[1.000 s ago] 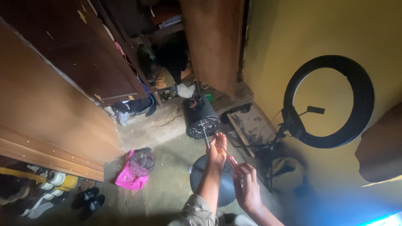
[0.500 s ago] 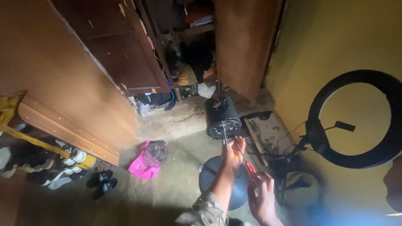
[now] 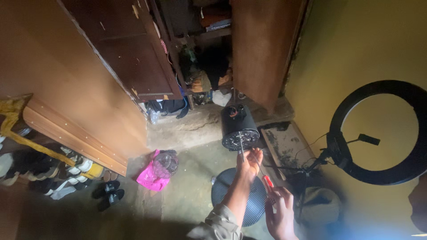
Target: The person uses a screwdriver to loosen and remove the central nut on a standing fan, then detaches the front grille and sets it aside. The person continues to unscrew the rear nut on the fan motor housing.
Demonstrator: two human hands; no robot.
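Above the round base, the left hand pinches the fan motor's shaft while the right hand grips a screwdriver, best kept square.

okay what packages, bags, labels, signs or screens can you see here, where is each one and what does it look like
No signs, screens or readable labels show.
Pink bag: on the floor left of the hands, crumpled, bright pink plastic.
Clear netted bag: resting against the pink bag's right side, rounded, greyish.
White bag: at the foot of the open wardrobe, small, crumpled.
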